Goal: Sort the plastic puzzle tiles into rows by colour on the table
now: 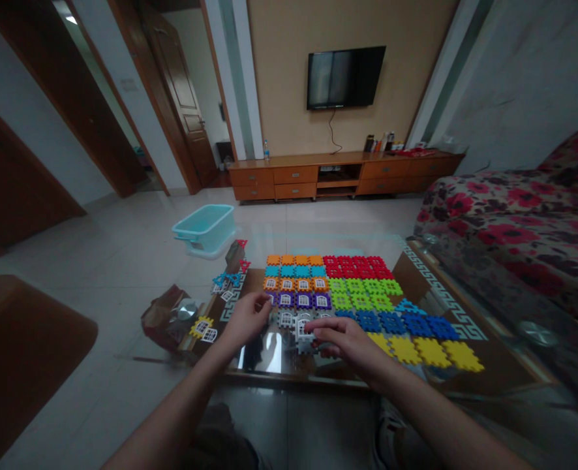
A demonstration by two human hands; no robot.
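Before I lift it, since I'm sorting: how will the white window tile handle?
The white plastic window tile looks light for its size, thin and full of openings. It is probably stiff, not floppy. Its notched edges may catch neighbouring tiles.

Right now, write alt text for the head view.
Two bare hands reach over rows of colorful plastic tiles on a glass table: the right hand touches white window tiles, with the left hand just beside them. Beyond sit a teal tub and a wall TV above a wooden cabinet.
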